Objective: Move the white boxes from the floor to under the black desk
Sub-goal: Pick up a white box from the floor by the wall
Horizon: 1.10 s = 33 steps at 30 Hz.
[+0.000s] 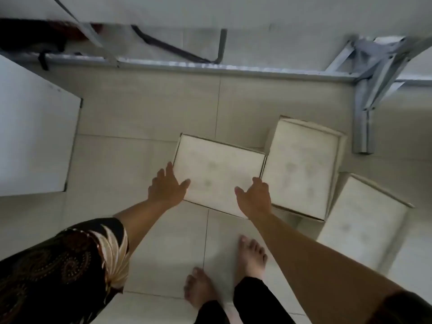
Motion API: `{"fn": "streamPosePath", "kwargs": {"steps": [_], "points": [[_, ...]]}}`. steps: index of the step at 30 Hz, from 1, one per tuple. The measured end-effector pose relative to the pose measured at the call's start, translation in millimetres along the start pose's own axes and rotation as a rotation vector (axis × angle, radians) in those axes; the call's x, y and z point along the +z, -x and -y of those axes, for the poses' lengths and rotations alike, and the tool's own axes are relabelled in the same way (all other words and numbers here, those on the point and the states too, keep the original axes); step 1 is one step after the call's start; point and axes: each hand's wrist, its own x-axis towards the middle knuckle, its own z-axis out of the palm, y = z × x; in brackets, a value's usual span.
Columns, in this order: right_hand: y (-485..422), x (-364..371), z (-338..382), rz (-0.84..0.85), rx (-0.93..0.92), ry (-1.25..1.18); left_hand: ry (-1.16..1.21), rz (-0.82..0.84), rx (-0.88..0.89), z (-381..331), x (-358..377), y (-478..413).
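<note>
Head view looks almost straight down at a pale tiled floor (145, 108) where three white boxes lie close together. The nearest white box (217, 174) sits flat on the tiles, slightly turned, with both hands at its near corners. The left hand (167, 189) is spread open, thumb lying on the box's top face and fingers reaching along its left edge; it touches the box but whether it has a real grip cannot be told. The right hand (254, 198) is likewise open, thumb pointing inward over the top face and fingers bent at the box's right near corner, just where it meets the second white box (301, 169). That second box rests just beside the first on the right, apparently on another flat box beneath it. A third white box (360, 220) lies further right and nearer, its corner tucked against the second.

Beyond the boxes runs a grey metal frame (233, 69) with a folded leg (362, 118) standing just beside the second box. A white panel (32, 127) fills the left side. The person's patterned sleeve (70, 265) covers the left upper arm, and two bare feet (251, 256) stand on the tiles near the bottom.
</note>
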Motion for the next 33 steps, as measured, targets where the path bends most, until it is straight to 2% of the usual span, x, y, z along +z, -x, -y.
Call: {"fn": "streamPosePath", "kwargs": {"steps": [4,8,11,16,24,27,29,31,33], "points": [[-36,21,-6,-0.213,0.005,0.042,0.127,-0.136,-0.091,-3,23,-45],[-42,34,-9,-0.322,0.011,0.060,0.268,-0.234,-0.101,-4,39,-65],[-48,36,-4,-0.343,0.090,0.038,0.268,-0.297,-0.149,-3,41,-69],[-49,40,8,-0.338,0.148,0.063,0.239,-0.283,-0.154,11,38,-63],[-45,49,9,-0.331,-0.063,0.201,0.241,-0.245,-0.280,35,44,-59],[-50,53,5,-0.370,-0.137,0.222,0.297,-0.255,-0.242,45,40,-73],[-56,54,4,-0.319,-0.135,0.087,0.374,-0.275,-0.189,47,33,-81],[-61,51,4,-0.251,-0.052,-0.160,0.445,-0.190,-0.138,46,40,-84],[-66,48,4,-0.234,0.054,-0.339,0.605,-0.119,-0.171,41,30,-93]]}}
